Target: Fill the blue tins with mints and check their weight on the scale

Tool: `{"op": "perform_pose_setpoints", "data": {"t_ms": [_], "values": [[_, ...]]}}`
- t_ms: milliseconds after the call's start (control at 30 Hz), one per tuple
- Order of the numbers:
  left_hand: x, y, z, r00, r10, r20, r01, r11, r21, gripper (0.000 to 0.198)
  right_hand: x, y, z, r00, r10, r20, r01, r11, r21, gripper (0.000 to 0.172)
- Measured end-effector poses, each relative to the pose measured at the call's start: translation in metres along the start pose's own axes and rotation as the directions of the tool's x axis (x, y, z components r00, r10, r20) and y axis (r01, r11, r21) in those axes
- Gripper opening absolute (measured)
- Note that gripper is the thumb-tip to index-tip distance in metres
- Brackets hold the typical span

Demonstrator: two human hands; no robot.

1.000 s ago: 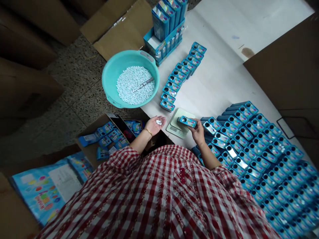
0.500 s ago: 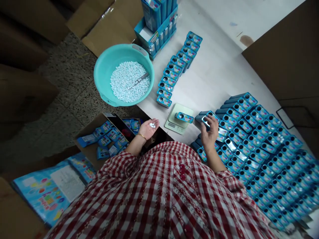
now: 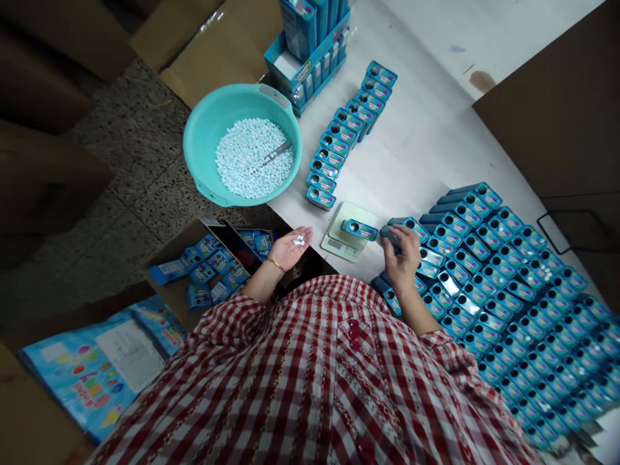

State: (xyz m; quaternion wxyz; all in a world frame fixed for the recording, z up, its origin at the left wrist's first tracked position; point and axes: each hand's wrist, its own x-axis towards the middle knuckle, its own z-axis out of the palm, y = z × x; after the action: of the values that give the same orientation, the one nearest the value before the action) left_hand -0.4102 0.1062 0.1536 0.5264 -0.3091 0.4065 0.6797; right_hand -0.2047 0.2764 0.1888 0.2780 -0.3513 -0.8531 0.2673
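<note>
My left hand (image 3: 290, 248) is held palm up beside the table edge, with several small white candies (image 3: 299, 240) resting in the palm. On a pale kitchen scale (image 3: 345, 248) stands a blue candy tin (image 3: 359, 229) with a round hole in its top. Right of the scale, my right hand (image 3: 404, 261) has its thumb and fingers around another blue candy tin (image 3: 390, 236), whose top is mostly hidden by the fingers. Behind and below this hand stand many rows of similar blue tins (image 3: 504, 307).
A turquoise basin (image 3: 198, 139) holds white candies and a spoon (image 3: 274, 155). A curved line of tins (image 3: 341, 132) crosses the white table (image 3: 411, 135). A display box (image 3: 310, 71) stands behind it. A carton (image 3: 167, 297) with blue packets sits lower left.
My right hand has shifted slightly left toward the scale, its fingers now covering the top of the tin. The left hand has risen slightly to the right, with the candies still in the palm.
</note>
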Motion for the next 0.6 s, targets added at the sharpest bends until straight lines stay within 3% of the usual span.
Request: {"op": "perform_pose_setpoints", "data": {"t_ms": [67, 167, 333, 467, 600], "values": [[-0.004, -0.007, 0.005, 0.997, -0.042, 0.059, 0.04, 0.998, 0.038, 0.025, -0.005, -0.015, 0.003, 0.987, -0.088, 0.132, 0.083, 0.996, 0.041, 0.023], [-0.01, -0.017, 0.012, 0.989, -0.102, 0.111, 0.094, 0.993, 0.078, 0.025, -0.011, -0.033, 0.011, 0.924, -0.215, 0.315, 0.199, 0.977, 0.082, 0.024], [-0.011, -0.02, 0.015, 0.993, -0.099, 0.066, 0.094, 0.993, 0.067, 0.024, 0.003, -0.023, 0.02, 0.93, -0.054, 0.363, 0.17, 0.939, -0.298, 0.039], [-0.008, -0.007, 0.005, 0.999, -0.043, -0.002, 0.043, 0.999, 0.022, 0.026, 0.026, -0.015, 0.027, 0.823, 0.0, 0.568, 0.285, 0.865, -0.413, 0.042], [-0.004, 0.006, -0.006, 0.999, 0.023, -0.043, -0.024, 0.999, -0.024, 0.028, 0.042, -0.042, 0.06, 0.731, -0.096, 0.676, 0.406, 0.856, -0.318, 0.039]]}}
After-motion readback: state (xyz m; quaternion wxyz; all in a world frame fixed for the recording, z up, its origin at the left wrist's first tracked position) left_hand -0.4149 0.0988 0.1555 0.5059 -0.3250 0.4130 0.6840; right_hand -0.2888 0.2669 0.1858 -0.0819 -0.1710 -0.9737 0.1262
